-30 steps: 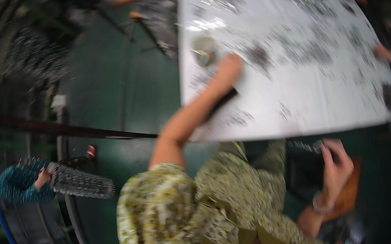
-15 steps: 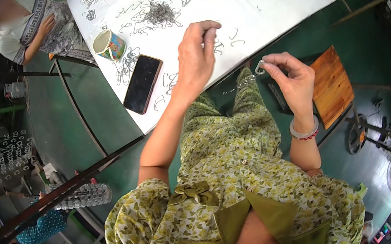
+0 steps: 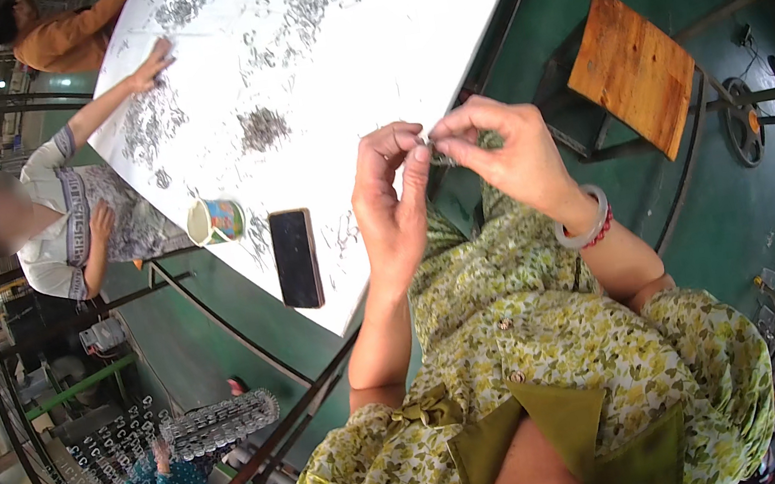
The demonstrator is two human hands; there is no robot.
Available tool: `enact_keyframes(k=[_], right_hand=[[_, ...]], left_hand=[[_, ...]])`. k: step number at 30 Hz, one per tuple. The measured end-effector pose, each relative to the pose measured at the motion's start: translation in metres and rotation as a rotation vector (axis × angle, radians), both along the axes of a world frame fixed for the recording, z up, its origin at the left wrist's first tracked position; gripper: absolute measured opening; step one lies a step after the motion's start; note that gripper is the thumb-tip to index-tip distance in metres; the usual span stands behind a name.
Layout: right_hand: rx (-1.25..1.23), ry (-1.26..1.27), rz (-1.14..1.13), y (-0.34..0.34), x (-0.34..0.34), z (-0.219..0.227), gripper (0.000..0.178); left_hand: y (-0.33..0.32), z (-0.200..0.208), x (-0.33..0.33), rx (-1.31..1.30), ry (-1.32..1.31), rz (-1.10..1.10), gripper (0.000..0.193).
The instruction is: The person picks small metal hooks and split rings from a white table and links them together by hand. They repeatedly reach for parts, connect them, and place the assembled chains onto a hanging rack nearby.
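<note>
Over the near edge of the white table [image 3: 407, 34], my two hands meet at the fingertips. A small silvery metal hook [image 3: 425, 138] shows between them, mostly covered by fingers. My right hand [image 3: 519, 147], with a pale bangle and red beads at its wrist, pinches the hook between thumb and fingers. My left hand [image 3: 387, 204] is closed in a pinch against it; whether it holds a separate small piece is hidden. Left of my left hand, thin bent wire pieces [image 3: 342, 234] lie scattered near a black phone [image 3: 296, 261].
A small colourful bucket [image 3: 222, 220] stands at the table's left edge. Beyond it lie a dark wire heap [image 3: 262, 128] and many loose metal hooks [image 3: 307, 4]. Another person's hand [image 3: 151, 65] rests on the far left side. A wooden-topped stool [image 3: 632, 70] stands at right.
My hands, apart before, have come together, the right moving left with its metal piece and the left moving down. The view has turned, and the seated person's arm now reaches onto the table.
</note>
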State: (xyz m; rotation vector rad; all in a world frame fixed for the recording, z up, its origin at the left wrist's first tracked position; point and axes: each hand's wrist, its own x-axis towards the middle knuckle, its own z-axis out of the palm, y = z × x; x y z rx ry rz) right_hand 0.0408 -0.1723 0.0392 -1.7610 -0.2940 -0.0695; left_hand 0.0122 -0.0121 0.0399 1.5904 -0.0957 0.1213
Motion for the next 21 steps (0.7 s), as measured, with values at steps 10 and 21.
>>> enact_keyframes(k=[10, 21], right_hand=[[0.005, -0.083, -0.059, -0.005, 0.007, -0.008, 0.013], [-0.053, -0.295, -0.01, -0.013, 0.021, -0.009, 0.018]], left_hand=[[-0.014, -0.022, 0.012, -0.002, -0.023, 0.072, 0.009], [-0.009, -0.016, 0.007, 0.1, -0.101, -0.043, 0.007]])
